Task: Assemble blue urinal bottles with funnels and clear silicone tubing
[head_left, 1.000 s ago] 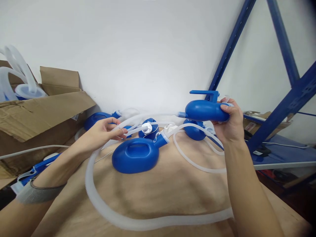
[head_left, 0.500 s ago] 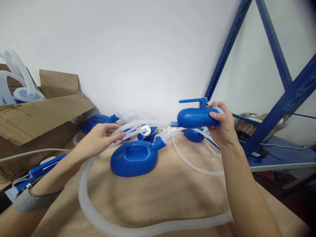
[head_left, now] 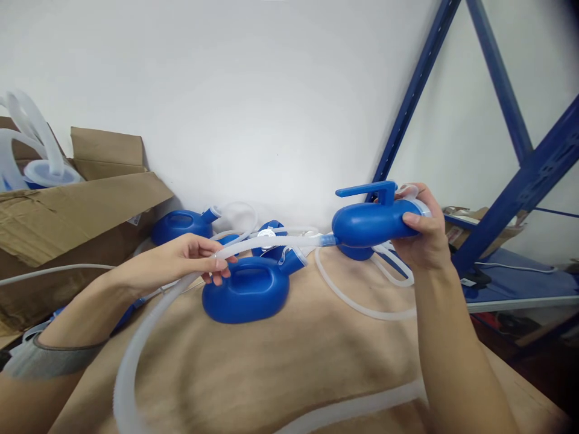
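My right hand [head_left: 429,232] grips the capped end of a blue plastic urinal bottle [head_left: 375,224], held in the air with its handle upward. A translucent corrugated hose [head_left: 280,241] runs from the bottle's left end to my left hand [head_left: 192,259]. There the thumb and fingers pinch the hose, which then curves down toward the near edge of the view. Just below and right of my left hand lies a second blue urinal bottle [head_left: 246,298], its neck pointing to the upper right.
More blue bottles, one of them at the back left [head_left: 181,226], lie along the wall. At left stands an open cardboard box [head_left: 85,217] with white hoses in it. A loop of thin tube [head_left: 362,310] rests on the tabletop [head_left: 271,367]. Blue metal shelving [head_left: 493,241] borders the right side.
The held bottle has moved slightly right and down. My left hand has shifted a little left and lower, and the hose between my hands now runs straighter, its loop reaching further left.
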A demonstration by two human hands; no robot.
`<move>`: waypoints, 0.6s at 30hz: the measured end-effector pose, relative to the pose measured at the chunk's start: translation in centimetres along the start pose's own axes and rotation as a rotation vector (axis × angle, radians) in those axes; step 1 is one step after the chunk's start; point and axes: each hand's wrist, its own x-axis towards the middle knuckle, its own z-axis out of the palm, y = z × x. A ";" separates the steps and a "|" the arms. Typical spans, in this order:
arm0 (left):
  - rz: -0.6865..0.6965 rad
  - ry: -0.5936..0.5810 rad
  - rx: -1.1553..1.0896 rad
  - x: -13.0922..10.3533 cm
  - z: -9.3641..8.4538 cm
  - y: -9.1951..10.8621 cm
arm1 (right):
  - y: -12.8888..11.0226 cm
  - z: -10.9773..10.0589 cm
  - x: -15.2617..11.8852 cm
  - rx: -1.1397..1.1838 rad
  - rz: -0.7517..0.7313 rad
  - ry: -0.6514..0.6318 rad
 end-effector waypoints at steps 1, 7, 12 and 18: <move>0.008 0.009 0.025 0.0 0.1 0.1 | 0.0 0.1 -0.1 -0.009 0.000 -0.024; 0.118 0.030 0.389 0.0 0.7 0.3 | 0.8 2.5 -0.9 -0.067 0.113 -0.184; 0.233 0.185 0.642 -0.3 2.0 0.8 | 2.6 5.5 -2.0 -0.007 0.124 -0.212; 0.382 0.277 0.796 -0.4 3.0 0.9 | 3.4 8.7 -3.6 0.066 0.184 -0.237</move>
